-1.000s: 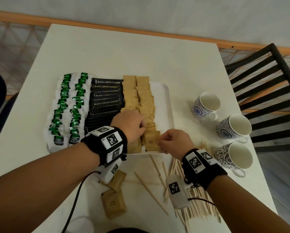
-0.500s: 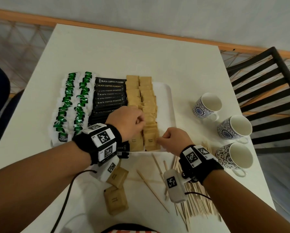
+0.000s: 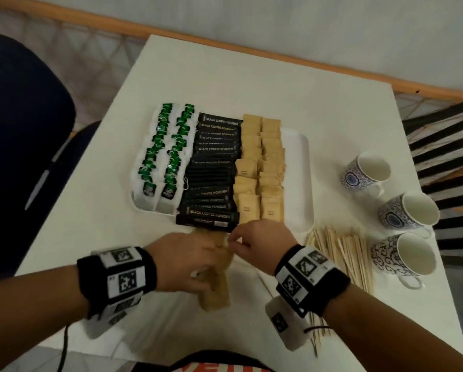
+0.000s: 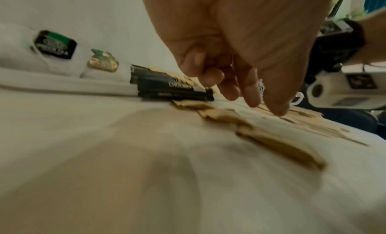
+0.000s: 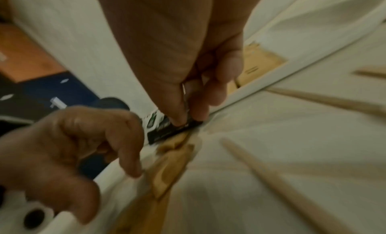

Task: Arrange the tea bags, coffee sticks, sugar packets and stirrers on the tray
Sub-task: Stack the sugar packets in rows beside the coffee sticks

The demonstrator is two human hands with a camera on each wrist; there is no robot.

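Note:
A white tray (image 3: 302,183) holds rows of green-tagged tea bags (image 3: 165,157), black coffee sticks (image 3: 214,167) and brown sugar packets (image 3: 262,170). Loose sugar packets (image 3: 217,294) lie on the table just in front of it. My left hand (image 3: 214,259) hangs over them, fingers loosely bent, and one fingertip (image 5: 135,173) touches a packet (image 5: 167,168). My right hand (image 3: 233,238) has thumb and forefinger pinched at the right end of the frontmost coffee stick (image 3: 206,223), which overhangs the tray's front edge. A pile of wooden stirrers (image 3: 343,259) lies to the right.
Three blue-patterned cups (image 3: 367,170) stand along the table's right side, beyond the stirrers. A black slatted chair (image 3: 445,146) is at the right and a dark blue seat (image 3: 23,130) at the left. The tray's right strip is bare.
Both hands have drawn back from the sugar rows on the tray to the table in front of it. The right hand has let go of the packet it pinched there.

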